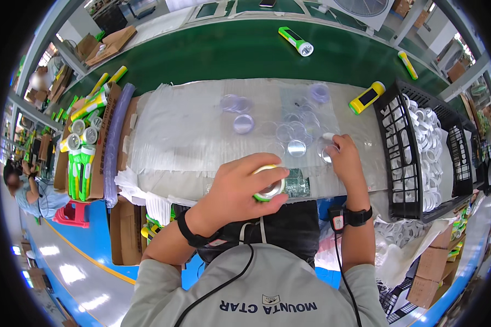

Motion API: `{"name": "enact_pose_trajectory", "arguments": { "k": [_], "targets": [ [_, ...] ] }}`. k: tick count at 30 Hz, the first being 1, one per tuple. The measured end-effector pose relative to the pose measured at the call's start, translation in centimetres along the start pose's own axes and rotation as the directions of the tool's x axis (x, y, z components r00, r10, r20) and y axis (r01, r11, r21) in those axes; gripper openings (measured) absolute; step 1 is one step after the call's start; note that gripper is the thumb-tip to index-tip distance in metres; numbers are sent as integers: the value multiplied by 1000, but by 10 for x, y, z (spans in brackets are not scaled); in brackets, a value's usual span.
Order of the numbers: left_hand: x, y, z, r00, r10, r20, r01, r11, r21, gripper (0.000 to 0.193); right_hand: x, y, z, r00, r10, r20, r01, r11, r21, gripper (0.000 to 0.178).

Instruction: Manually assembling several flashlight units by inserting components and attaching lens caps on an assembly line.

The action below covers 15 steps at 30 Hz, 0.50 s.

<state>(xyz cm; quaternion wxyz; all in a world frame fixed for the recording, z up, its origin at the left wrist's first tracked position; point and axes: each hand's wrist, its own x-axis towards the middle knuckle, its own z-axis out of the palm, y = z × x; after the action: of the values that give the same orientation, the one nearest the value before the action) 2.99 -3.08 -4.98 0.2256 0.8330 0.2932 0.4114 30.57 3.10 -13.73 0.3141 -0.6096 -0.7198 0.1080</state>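
Note:
My left hand (235, 184) is wrapped round a green-and-yellow flashlight (269, 192), its round silvery head facing up near the table's front edge. My right hand (346, 157) is closed at the fingertips on a clear round lens (326, 150), over the right part of the work surface. A small white piece shows by those fingertips; its kind is unclear. Several loose clear lenses (296, 129) lie to the left of my right hand. One more lens (243, 124) lies farther left, beside a small overlapping group (235, 103).
At right stands a black crate (399, 163) of white rings (428, 155). A cardboard box (96, 182) of flashlights is at left, beside a rolled plastic sheet (118, 136). Flashlights lie on the green belt (202, 60) and beside the crate. A person (33, 191) is at far left.

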Motion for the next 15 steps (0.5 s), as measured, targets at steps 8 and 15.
{"name": "enact_pose_trajectory", "arguments": {
  "k": [8, 15],
  "targets": [
    [-15, -32, 16, 974, -131, -185, 60, 936, -346, 41, -13, -69, -54, 990, 79, 120, -114, 939, 323, 48],
    [-21, -28, 21, 978, -173, -119, 79, 830, -552, 49, -22, -136, -61, 781, -617, 95, 559, 759, 335, 48]
  ]
}}
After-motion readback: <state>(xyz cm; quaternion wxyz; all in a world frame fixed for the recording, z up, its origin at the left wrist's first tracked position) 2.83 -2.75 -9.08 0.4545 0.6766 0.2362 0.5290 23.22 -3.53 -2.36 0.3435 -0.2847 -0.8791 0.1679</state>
